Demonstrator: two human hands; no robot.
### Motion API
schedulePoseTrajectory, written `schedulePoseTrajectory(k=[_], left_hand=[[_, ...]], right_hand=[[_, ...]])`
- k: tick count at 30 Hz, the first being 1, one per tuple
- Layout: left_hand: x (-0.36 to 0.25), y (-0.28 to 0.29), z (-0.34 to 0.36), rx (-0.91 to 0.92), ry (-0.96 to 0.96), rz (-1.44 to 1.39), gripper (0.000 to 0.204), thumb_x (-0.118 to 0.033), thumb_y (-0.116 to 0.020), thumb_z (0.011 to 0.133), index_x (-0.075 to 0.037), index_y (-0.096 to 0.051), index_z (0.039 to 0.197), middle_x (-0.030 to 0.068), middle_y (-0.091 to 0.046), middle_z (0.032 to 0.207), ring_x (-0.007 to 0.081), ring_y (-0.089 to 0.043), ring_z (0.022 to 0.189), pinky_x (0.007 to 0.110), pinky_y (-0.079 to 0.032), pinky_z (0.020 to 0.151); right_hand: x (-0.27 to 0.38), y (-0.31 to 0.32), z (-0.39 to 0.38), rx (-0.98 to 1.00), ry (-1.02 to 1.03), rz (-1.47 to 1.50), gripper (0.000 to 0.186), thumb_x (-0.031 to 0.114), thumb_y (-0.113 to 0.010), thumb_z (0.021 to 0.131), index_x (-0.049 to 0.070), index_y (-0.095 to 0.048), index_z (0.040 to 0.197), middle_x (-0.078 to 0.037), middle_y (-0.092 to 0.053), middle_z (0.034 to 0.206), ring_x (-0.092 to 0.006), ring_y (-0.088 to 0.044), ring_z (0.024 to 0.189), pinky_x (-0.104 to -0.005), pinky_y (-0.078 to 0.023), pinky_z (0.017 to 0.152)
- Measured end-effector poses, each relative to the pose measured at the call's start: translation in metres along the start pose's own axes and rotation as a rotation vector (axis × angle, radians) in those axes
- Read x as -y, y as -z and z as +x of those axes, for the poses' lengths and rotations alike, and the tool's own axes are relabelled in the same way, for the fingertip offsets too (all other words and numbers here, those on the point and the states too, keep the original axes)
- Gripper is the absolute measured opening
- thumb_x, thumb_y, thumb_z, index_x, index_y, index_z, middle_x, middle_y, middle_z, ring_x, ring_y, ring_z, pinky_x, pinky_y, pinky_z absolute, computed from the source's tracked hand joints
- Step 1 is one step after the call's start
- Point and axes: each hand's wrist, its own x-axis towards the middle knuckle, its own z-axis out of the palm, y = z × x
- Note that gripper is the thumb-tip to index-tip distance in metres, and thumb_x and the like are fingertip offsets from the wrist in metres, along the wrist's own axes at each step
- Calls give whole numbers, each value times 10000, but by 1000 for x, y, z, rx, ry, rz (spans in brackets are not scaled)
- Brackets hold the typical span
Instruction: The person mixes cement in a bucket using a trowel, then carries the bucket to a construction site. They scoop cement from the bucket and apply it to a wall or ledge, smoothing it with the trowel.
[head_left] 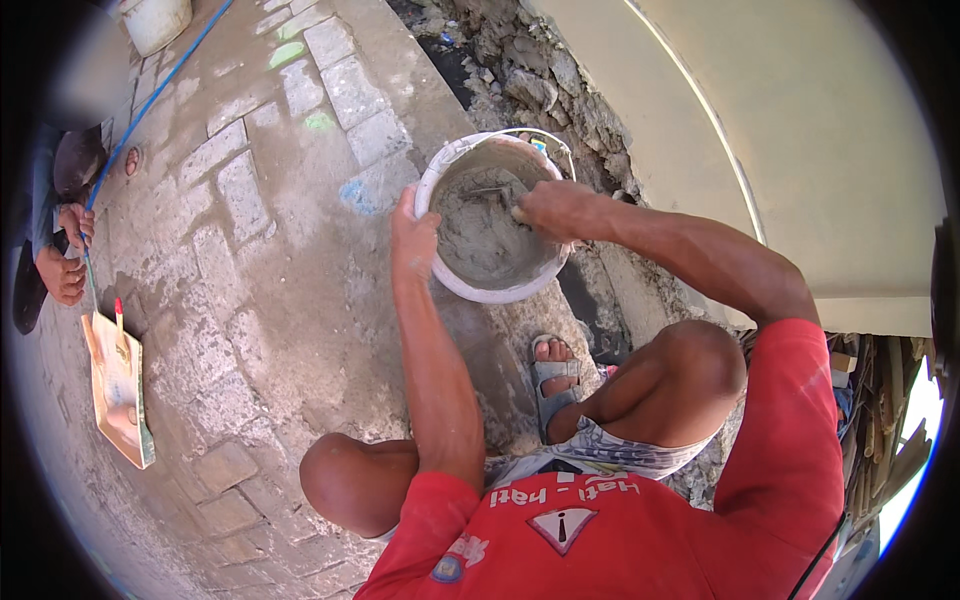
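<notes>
A white bucket [497, 289] holding grey wet mortar [478, 240] stands at the centre, with its wire handle raised toward the back. My left hand [414, 230] is closed on the bucket's left rim. My right hand [550, 208] is inside the bucket's right side, closed round the handle of a trowel, whose metal blade [490, 192] is partly sunk in the mortar.
A co-worker's hands [62, 270] hold a blue pole [140, 115] at the left, near a board with a red-tipped tool [135, 420]. Another bucket [150, 25] is at top left. A broken edge [530, 80] runs along a cream wall [820, 150]. Loose planks [890, 430] lie at right.
</notes>
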Motion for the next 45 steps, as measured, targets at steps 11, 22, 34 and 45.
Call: schedulePoseTrajectory(k=[11, 22, 34, 45], left_hand=[[-7, -10, 0, -21, 31, 134, 480, 103, -445, 745, 26, -517, 1213, 112, -591, 1087, 183, -548, 1008, 282, -391, 924], [-27, -41, -4, -4, -45, 317, 427, 108, -432, 756, 22, -540, 1160, 121, -591, 1019, 186, -547, 950, 295, -406, 889], [-34, -44, -4, -17, -47, 380, 426, 92, -455, 754, 17, -540, 1165, 132, -602, 1015, 196, -565, 928, 306, -421, 865], [-44, -54, -8, -24, -42, 371, 445, 81, -453, 770, 22, -509, 1208, 147, -602, 1028, 214, -567, 937, 309, -420, 878]], right_hand=[[-3, -18, -35, -210, 110, 111, 155, 88, -575, 778, -15, -682, 819, -203, -680, 791, -353, -682, 761, -431, -554, 687], [-31, -22, -27, 81, 83, 50, 218, 198, -583, 844, 22, -701, 893, -132, -685, 799, -312, -677, 791, -441, -554, 716], [-56, -7, -27, 167, -108, 131, 200, 190, -559, 886, 12, -646, 860, -89, -659, 743, -231, -664, 720, -392, -553, 656], [-43, -80, -3, 43, -63, 635, 221, 115, -454, 913, -65, -501, 1032, -210, -631, 747, -339, -653, 641, -432, -540, 593]])
